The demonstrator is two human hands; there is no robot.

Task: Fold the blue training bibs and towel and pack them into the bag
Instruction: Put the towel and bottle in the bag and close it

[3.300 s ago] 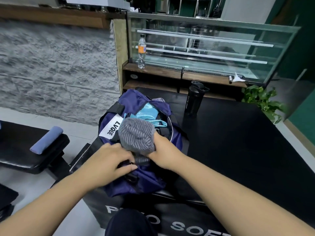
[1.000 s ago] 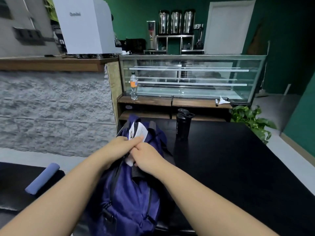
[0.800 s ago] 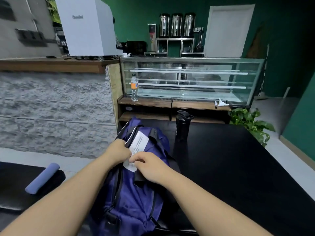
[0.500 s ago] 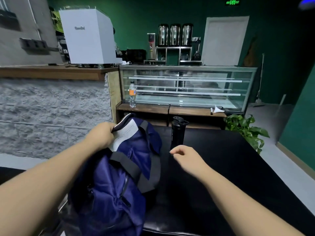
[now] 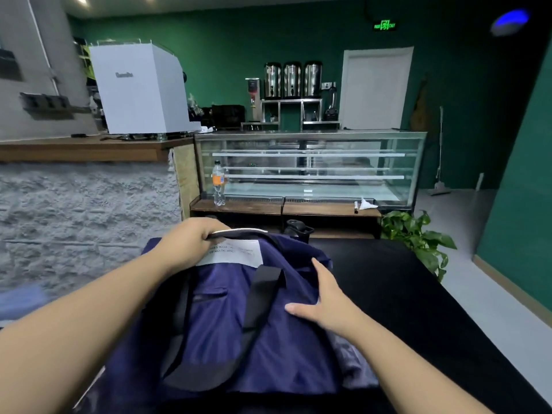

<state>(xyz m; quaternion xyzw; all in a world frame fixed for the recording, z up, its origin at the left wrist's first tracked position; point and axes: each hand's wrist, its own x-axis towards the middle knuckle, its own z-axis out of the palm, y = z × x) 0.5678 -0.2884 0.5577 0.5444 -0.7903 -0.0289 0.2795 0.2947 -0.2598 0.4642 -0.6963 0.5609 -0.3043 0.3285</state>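
Note:
The navy blue bag [image 5: 227,333] stands closed on the black table [image 5: 424,309] right in front of me, its side with a white label [image 5: 236,255] and black straps facing me. My left hand [image 5: 191,243] grips the bag's top edge by the black handle. With fingers straight, my right hand [image 5: 325,303] rests flat on the bag's right side. No bibs or towel can be seen; the bag's inside is hidden.
A black tumbler [image 5: 297,230] stands just behind the bag, mostly hidden. Beyond the table are a glass display case [image 5: 310,165], a plastic bottle [image 5: 219,183] on a wooden shelf, a potted plant [image 5: 418,243] at the right and a stone-faced counter [image 5: 83,210] at the left.
The bag went from open with the grey towel being pushed in to closed. My left hand has lifted the bag by its top, and my right hand let go and came to lie on its side.

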